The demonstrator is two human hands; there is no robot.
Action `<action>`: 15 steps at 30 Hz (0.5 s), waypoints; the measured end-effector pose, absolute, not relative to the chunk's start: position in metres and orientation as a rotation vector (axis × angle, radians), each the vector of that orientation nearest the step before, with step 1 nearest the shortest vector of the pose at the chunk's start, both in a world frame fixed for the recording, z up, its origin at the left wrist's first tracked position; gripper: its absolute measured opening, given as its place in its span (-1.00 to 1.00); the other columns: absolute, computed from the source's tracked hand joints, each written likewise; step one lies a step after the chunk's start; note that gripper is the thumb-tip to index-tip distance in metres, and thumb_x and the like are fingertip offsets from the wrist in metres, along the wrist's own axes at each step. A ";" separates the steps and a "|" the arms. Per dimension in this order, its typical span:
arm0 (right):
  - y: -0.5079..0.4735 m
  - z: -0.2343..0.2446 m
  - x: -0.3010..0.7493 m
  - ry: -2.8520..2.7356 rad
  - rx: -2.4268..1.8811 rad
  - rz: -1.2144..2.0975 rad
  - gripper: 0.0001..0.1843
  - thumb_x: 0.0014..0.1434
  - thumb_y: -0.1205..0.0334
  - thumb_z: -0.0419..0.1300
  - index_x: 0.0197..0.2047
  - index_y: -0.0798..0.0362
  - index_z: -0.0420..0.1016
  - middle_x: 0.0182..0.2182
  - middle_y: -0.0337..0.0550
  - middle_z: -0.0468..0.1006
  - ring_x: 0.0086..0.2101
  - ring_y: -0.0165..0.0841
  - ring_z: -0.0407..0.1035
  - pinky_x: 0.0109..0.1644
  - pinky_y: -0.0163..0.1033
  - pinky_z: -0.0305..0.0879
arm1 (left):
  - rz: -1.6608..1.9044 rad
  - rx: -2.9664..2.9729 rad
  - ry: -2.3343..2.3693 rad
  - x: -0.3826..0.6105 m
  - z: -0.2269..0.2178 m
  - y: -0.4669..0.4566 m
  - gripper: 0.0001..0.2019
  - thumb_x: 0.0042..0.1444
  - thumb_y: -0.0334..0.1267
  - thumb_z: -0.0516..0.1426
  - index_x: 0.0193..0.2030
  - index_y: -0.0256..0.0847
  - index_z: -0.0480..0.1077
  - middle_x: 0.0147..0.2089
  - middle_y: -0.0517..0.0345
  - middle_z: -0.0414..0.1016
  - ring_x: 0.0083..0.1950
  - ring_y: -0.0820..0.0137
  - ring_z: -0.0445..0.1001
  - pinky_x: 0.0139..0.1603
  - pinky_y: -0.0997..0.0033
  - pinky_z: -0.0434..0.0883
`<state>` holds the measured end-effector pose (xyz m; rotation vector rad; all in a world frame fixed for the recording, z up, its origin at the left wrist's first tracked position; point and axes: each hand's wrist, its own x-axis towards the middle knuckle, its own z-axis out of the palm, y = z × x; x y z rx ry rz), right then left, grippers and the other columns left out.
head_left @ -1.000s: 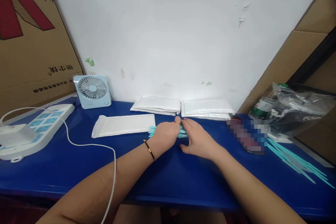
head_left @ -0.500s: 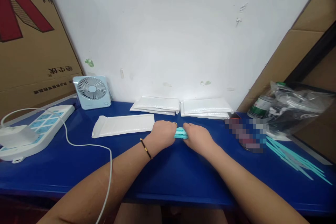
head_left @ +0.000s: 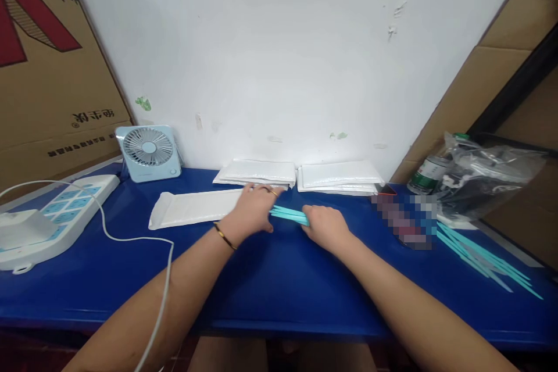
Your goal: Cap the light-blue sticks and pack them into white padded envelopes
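Observation:
My right hand [head_left: 326, 228] is closed around one end of a small bundle of thin, flat turquoise strips [head_left: 288, 215]. The other end of the bundle points left, toward my left hand [head_left: 254, 209]. That hand is open, its thumb and fingers spread beside the strips' free end and apparently holding nothing. Under and behind its wrist lies a single white padded envelope [head_left: 189, 209], flat on the blue table [head_left: 261, 296]. More turquoise strips [head_left: 483, 258], with a greyish one among them, lie loosely fanned at the right.
Two stacks of white padded envelopes [head_left: 257, 172] stand against the wall. A light blue fan [head_left: 149, 154] and a white power strip [head_left: 82, 206] with a cable are on the left. A can [head_left: 429, 174], a clear plastic bag [head_left: 483, 180] and a blurred object [head_left: 405, 221] occupy the right.
My left hand has let go of the turquoise strips, opened and moved left. More of the bundle now shows, still in my right hand. The view has shifted slightly.

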<state>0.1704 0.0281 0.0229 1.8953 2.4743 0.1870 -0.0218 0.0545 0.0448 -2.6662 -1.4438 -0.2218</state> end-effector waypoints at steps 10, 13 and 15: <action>0.036 0.024 0.187 2.520 1.955 0.132 -0.77 0.21 0.10 -0.01 -0.28 0.02 0.38 -0.36 -0.10 0.53 -0.36 -0.26 0.42 -0.41 -0.28 0.08 | -0.107 -2.586 -2.276 -0.128 0.047 0.106 -0.60 -0.17 -0.05 0.17 -0.18 -0.20 0.44 -0.05 -0.04 0.50 -0.03 0.07 0.44 -0.06 0.23 0.34; 0.038 0.027 0.195 2.557 2.019 0.045 -0.74 0.20 0.04 0.01 -0.27 0.02 0.40 -0.36 -0.10 0.53 -0.37 -0.27 0.40 -0.44 -0.30 0.04 | -0.658 -2.619 -2.303 -0.118 0.053 0.100 -0.66 -0.10 -0.05 0.15 -0.22 -0.22 0.41 -0.20 0.03 0.53 -0.16 0.17 0.49 -0.17 0.30 0.40; 0.041 0.029 0.206 2.585 2.099 -0.006 -0.71 0.19 0.01 0.02 -0.28 0.03 0.41 -0.38 -0.10 0.53 -0.38 -0.28 0.40 -0.44 -0.30 0.03 | -1.279 -2.492 -2.342 -0.107 0.055 0.097 -0.53 -0.02 -0.10 0.12 0.02 -0.25 0.28 -0.15 0.00 0.51 -0.18 0.25 0.50 -0.22 0.34 0.43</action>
